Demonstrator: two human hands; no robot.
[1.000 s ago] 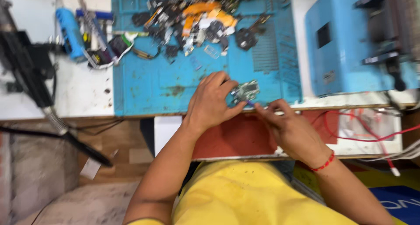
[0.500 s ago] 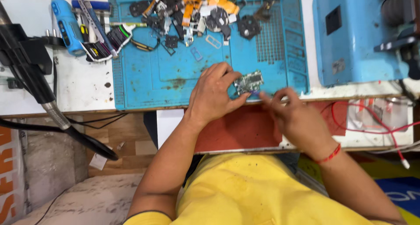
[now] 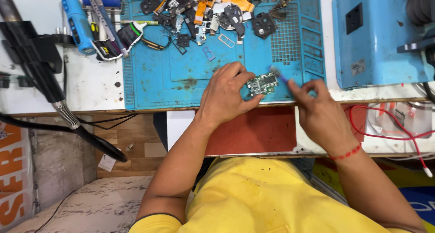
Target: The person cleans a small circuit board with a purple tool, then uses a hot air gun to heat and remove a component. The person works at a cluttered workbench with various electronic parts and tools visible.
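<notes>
My left hand (image 3: 226, 95) pinches a small green circuit board (image 3: 262, 84) between thumb and fingers, low over the front edge of the blue work mat (image 3: 181, 74). Just to its right, my right hand (image 3: 319, 115) grips a thin tool with a blurred blue-purple tip (image 3: 277, 73) that reaches the board's upper right corner. A red thread band circles my right wrist.
A heap of small phone parts (image 3: 204, 9) lies at the mat's far edge. A blue handheld tool (image 3: 77, 20) and tweezers sit at the left. A blue machine (image 3: 376, 38) stands right, a black flexible arm (image 3: 41, 74) left, a red wire (image 3: 389, 133) near the right.
Both hands and the board sit in the same spot on the mat. My right hand has shifted right and up a little, and the tool tip now meets the board's upper right corner.
</notes>
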